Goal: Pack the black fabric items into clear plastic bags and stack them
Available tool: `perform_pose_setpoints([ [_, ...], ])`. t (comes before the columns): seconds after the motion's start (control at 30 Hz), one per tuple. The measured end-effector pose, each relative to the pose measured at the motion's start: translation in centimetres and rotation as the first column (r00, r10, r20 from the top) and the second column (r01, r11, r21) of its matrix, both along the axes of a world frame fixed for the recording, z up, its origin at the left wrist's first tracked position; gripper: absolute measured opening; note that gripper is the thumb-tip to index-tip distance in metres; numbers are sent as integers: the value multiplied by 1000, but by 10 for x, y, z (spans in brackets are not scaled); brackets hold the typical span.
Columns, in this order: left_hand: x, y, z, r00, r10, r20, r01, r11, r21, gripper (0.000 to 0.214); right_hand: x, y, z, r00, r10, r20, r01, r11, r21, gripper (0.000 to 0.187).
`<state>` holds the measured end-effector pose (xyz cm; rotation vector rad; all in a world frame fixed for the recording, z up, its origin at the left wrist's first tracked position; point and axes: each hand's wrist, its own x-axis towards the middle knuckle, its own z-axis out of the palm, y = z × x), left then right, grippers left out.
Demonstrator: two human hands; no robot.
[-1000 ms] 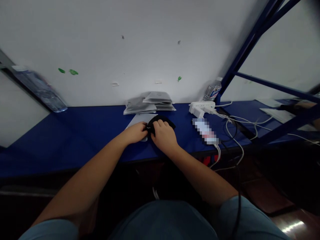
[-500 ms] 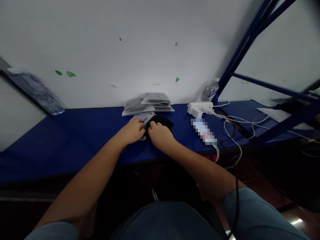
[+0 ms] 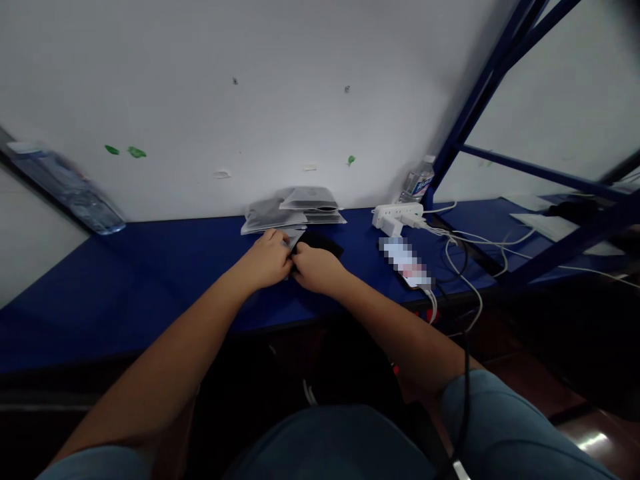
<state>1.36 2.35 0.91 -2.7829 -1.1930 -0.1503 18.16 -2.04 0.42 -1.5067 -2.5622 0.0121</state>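
Note:
My left hand (image 3: pixel 269 260) is closed on a frosted translucent plastic bag (image 3: pixel 295 237), whose upper part shows past the fingers. My right hand (image 3: pixel 319 268) is closed on a folded black fabric item (image 3: pixel 324 244) that lies partly at the bag's mouth. Both hands meet low over the blue table, thumbs almost touching. How far the black fabric reaches into the bag is hidden by my fingers. Just behind them lies a stack of similar frosted bags (image 3: pixel 310 198) against the wall; some seem to have flat contents.
A white power strip (image 3: pixel 395 213) with plugs and cables stands right of the stack, in front of a small bottle (image 3: pixel 417 181). A phone (image 3: pixel 407 263) lies near the table edge (image 3: pixel 175 267). A large clear bottle (image 3: pixel 70 187) leans at left. A blue metal frame (image 3: pixel 487 87) rises at right.
My two hands have drawn closer together, with the right fingers now tucked in at the bag's opening. Less of the bag shows below them. The view has shifted slightly.

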Motion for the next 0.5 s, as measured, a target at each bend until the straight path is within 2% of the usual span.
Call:
perform_pose_setpoints([
  [0.07,2,4,1,1000,-3,1,3,999,-33,30,16,15,6,983,141,-120,-157,978,-139,21],
  [0.1,4,7,2,1000,-2,6,2,999,-53,30,24,23,8,969,153,-192,-190,963,-191,21],
  [0.13,7,10,4,1000,3,10,-2,997,-72,31,32,32,9,964,87,-251,-137,972,-189,24],
  [0.17,10,14,6,1000,12,13,-11,996,-85,32,38,39,8,955,-49,-293,18,994,-108,24],
  [0.2,14,19,8,1000,27,10,-26,996,-91,32,43,46,5,932,-193,-308,199,980,-12,25],
  [0.23,19,24,11,999,49,4,-49,995,-91,33,47,51,0,898,-308,-313,335,942,35,26],
  [0.27,24,30,14,996,87,-4,-87,992,-92,32,50,54,-5,873,-374,-314,395,919,5,27],
  [0.33,34,40,18,979,202,-24,-203,973,-110,32,53,58,-16,836,-417,-357,408,907,-105,29],
  [0.4,43,49,20,955,291,-59,-297,947,-125,37,54,57,-23,811,-414,-414,368,910,-189,33],
  [0.5,52,57,18,948,296,-119,-308,946,-104,39,56,54,-26,813,-365,-454,286,929,-235,32],
])
